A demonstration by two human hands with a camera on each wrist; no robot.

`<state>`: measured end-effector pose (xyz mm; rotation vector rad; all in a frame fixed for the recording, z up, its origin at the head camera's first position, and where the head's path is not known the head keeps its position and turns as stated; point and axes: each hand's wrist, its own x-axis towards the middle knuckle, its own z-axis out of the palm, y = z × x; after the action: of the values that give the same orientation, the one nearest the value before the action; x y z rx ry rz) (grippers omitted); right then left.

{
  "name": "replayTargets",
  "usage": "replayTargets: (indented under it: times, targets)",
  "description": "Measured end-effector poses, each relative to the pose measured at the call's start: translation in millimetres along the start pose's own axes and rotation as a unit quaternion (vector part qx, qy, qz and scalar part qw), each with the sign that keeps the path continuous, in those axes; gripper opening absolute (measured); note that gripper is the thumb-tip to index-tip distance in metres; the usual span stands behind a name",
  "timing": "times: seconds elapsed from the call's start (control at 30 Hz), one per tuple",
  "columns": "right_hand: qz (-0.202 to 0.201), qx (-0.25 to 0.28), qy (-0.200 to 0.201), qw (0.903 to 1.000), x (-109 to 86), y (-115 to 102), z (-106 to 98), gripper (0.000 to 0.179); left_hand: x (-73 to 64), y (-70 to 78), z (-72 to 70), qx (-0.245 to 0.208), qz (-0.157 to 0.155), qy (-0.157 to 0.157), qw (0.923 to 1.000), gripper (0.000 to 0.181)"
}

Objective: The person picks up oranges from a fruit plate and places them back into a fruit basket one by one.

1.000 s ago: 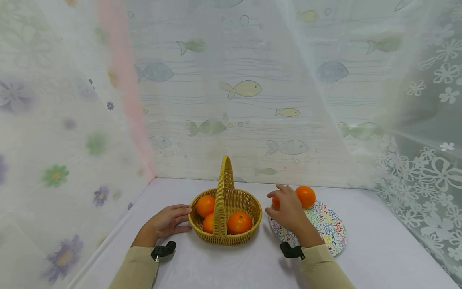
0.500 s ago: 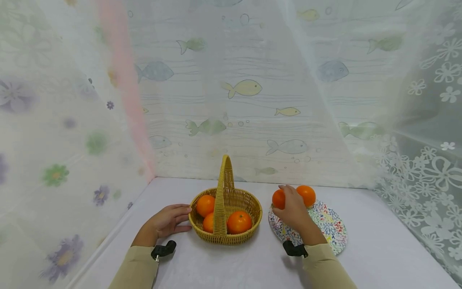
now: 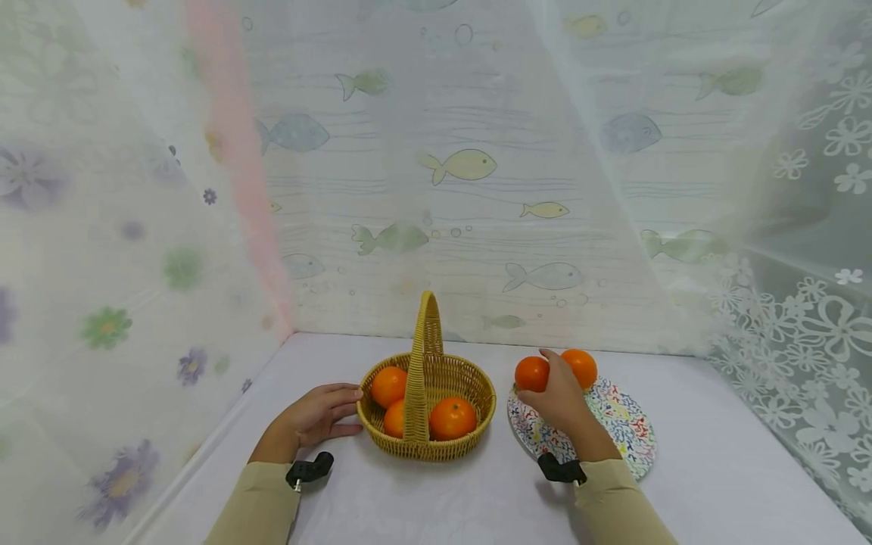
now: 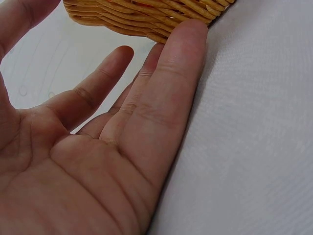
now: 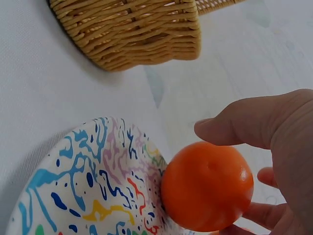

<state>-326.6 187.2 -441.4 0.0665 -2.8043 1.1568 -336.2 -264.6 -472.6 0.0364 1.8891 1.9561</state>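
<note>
My right hand [image 3: 562, 397] curls round an orange [image 3: 532, 374] at the far left edge of a plate [image 3: 630, 424] speckled in many colours. In the right wrist view, the thumb lies along one side of this orange [image 5: 208, 186] and the fingers reach round the opposite side. A second orange [image 3: 580, 369] sits right behind the hand. Extended fingers of my left hand [image 3: 320, 416] touch the left side of a yellow wicker basket [image 3: 446, 452]. In the left wrist view, a fingertip meets the wicker basket [image 4: 146, 19] low on its wall.
Inside the basket lie three oranges, one of them [image 3: 453, 418] right of the tall arched handle [image 3: 427, 325]. A white cloth [image 3: 409, 507] covers the table. Curtains with fish and flower prints [image 3: 470, 227] hang at the back and both sides.
My right hand has shifted slightly right and its fingers have come round the orange, which now shows more fully. The left hand and basket have stayed put.
</note>
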Motion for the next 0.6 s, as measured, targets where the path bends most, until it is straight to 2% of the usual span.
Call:
replayTargets:
  times: [0.37, 0.6]
  targets:
    - [0.017, 0.006, -0.003, 0.9998, 4.0, 6.5, 3.2, 0.102, -2.1, 2.4, 0.0, 0.001, 0.001, -0.006, 1.0, 0.063]
    - [0.027, 0.017, -0.003, 0.9995, 3.9, 9.6, 5.3, 0.096, -1.1, 1.1, 0.6, -0.001, -0.002, -0.001, 1.0, 0.063]
